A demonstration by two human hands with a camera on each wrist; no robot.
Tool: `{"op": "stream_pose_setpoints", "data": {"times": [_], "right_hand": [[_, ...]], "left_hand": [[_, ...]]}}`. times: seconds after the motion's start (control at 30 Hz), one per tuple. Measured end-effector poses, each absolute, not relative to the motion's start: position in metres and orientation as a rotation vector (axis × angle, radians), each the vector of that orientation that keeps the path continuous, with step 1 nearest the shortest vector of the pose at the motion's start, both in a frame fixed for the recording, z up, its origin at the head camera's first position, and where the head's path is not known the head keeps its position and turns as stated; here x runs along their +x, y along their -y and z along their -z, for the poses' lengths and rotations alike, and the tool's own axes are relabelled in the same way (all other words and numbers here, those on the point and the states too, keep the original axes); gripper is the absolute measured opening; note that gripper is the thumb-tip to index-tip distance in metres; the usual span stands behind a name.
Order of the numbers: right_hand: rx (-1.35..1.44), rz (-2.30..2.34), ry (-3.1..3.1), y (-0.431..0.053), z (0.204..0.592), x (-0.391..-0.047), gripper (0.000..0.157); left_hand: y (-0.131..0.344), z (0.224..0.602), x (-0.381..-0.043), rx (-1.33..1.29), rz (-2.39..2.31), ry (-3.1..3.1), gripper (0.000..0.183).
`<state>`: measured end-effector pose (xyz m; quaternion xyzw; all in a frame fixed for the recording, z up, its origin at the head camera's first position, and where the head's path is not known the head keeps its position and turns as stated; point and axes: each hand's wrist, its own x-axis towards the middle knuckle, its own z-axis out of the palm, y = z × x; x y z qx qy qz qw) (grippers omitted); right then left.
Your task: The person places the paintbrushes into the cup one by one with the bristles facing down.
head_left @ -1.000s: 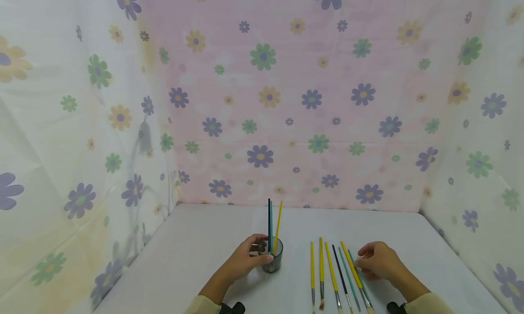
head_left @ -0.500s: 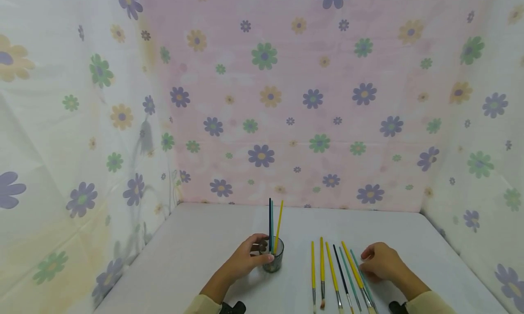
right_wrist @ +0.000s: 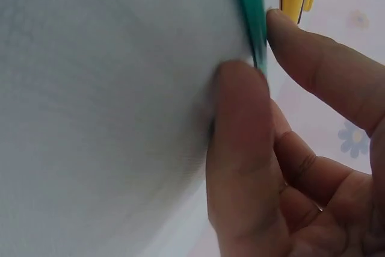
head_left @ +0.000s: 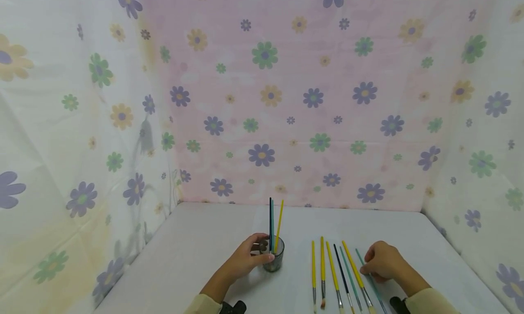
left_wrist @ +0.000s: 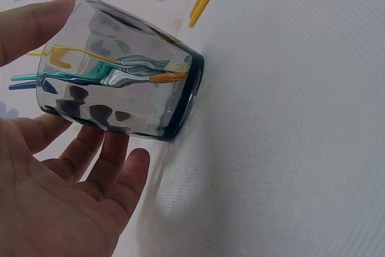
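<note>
My left hand point(head_left: 247, 257) holds a clear drinking glass point(head_left: 275, 265) upright on the table, thumb on one side and fingers round the other. In it stand a black paintbrush point(head_left: 270, 218), a teal one and a yellow one point(head_left: 280, 220), bristles down, as the left wrist view shows. My right hand point(head_left: 384, 260) pinches a teal paintbrush point(right_wrist: 250, 4) between thumb and finger at the right end of a row of brushes. That brush lies slanted, close over the white tabletop, its middle partly hidden by the fingers.
Several more brushes lie side by side between the hands, handles pointing away: a yellow brush point(head_left: 313, 264) at the left, a black brush point(head_left: 340, 264), a teal one and other yellow ones. Flowered cloth point(head_left: 286, 77) walls the white table point(head_left: 213, 223) at the back and sides.
My right hand has taken hold of the rightmost teal brush and shifted it a little to the right, apart from the yellow one beside it. The left hand and glass stay put.
</note>
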<state>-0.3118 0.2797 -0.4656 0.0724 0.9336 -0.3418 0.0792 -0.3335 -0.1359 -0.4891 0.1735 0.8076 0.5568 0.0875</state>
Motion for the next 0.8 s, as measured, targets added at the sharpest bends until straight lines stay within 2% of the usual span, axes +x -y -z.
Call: {"op": "stream_pose_setpoints", "data": {"times": [0.5, 0.7, 0.8], "right_hand": [[0.287, 1.225, -2.586, -0.300, 0.470, -0.320, 0.030], [0.296, 1.385, -2.475, -0.310, 0.471, -0.320, 0.039], [0.214, 1.521, -2.368, -0.318, 0.472, -0.319, 0.043]], "left_hand": [[0.135, 0.488, -0.333, 0.492, -1.650, -2.411, 0.061], [0.136, 0.488, -0.332, 0.518, -1.638, -2.427, 0.059], [0.136, 0.488, -0.332, 0.528, -1.648, -2.424, 0.058]]}}
